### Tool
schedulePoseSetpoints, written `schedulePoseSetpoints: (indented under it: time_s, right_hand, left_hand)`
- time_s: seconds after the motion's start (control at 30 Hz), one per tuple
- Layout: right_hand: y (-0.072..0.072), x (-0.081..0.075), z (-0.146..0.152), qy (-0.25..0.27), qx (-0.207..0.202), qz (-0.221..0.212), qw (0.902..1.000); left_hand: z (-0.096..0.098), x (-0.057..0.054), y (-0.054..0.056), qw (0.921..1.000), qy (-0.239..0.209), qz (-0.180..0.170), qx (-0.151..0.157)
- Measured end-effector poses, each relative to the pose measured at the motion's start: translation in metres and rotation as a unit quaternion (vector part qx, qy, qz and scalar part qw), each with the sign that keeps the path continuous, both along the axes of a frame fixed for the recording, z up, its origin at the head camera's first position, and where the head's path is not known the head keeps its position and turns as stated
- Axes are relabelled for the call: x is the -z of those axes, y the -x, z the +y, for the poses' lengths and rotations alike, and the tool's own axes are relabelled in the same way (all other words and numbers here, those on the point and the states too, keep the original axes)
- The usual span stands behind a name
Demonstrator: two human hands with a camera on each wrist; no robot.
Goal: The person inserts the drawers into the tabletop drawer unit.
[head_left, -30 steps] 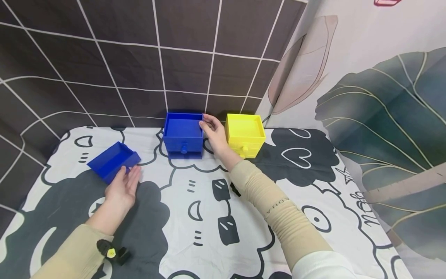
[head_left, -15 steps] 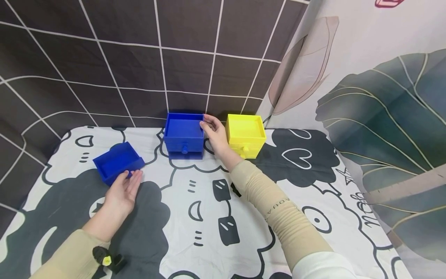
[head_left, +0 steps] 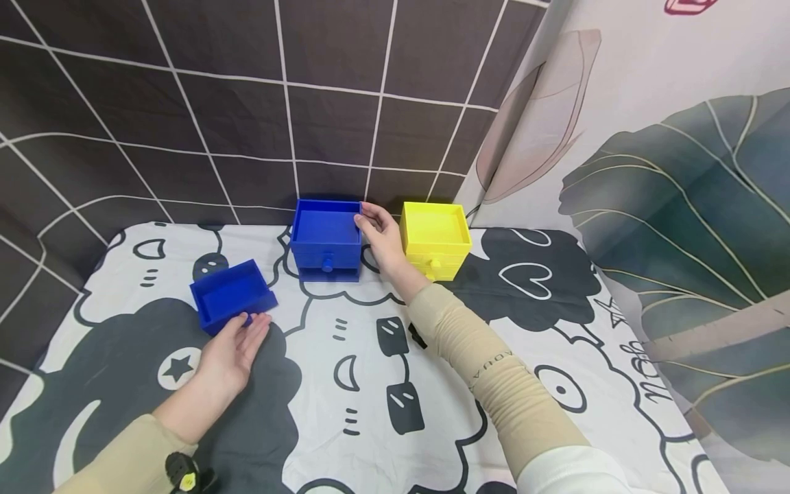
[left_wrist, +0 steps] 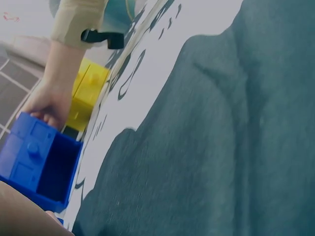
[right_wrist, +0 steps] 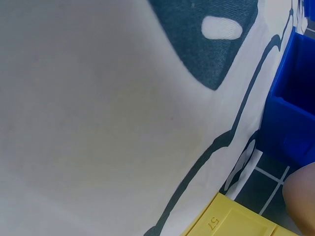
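Note:
A loose blue drawer (head_left: 233, 296), hollow side up and tilted, is in my left hand (head_left: 231, 353). The thumb and fingers pinch it at its front knob. To the right stands a small blue drawer cabinet (head_left: 326, 237) with a shallow tray top. Its upper drawer is in, and the lower slot (left_wrist: 60, 172) gapes in the left wrist view. My right hand (head_left: 384, 240) grips the cabinet's right side, thumb at the top rim and fingers toward the back. In the right wrist view only a bit of the right hand (right_wrist: 301, 196) shows beside the blue cabinet (right_wrist: 285, 128).
A similar yellow drawer cabinet (head_left: 435, 240) stands just right of my right hand. A dark wall cloth with white grid lines (head_left: 333, 123) hangs close behind both cabinets. The table is covered with a black-and-white cartoon cloth (head_left: 333, 439).
My left hand has moved right with the blue drawer, turning it so its long side lies more nearly crosswise. The right hand and both cabinets have stayed put.

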State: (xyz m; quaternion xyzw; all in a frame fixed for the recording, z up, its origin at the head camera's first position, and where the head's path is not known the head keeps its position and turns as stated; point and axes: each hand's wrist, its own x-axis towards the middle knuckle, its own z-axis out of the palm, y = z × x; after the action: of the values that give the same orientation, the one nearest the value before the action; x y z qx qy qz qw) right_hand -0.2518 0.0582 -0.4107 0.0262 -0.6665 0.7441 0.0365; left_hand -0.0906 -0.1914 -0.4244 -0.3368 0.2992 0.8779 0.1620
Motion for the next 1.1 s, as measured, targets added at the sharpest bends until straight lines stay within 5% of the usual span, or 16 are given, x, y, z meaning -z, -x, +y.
schedulePoseSetpoints:
  time_s: [0.43,1.1]
  right_hand:
    - [0.001,0.001,-0.001,-0.002,-0.002,-0.005,1.0]
    - [0.001,0.003,0.0,-0.004,0.004,-0.002,1.0]
  left_hand:
    - [0.033,0.001,-0.01,0.991,0.102,0.041,0.077]
    - [0.069,0.006,-0.024,0.9842,0.137,0.072,0.087]
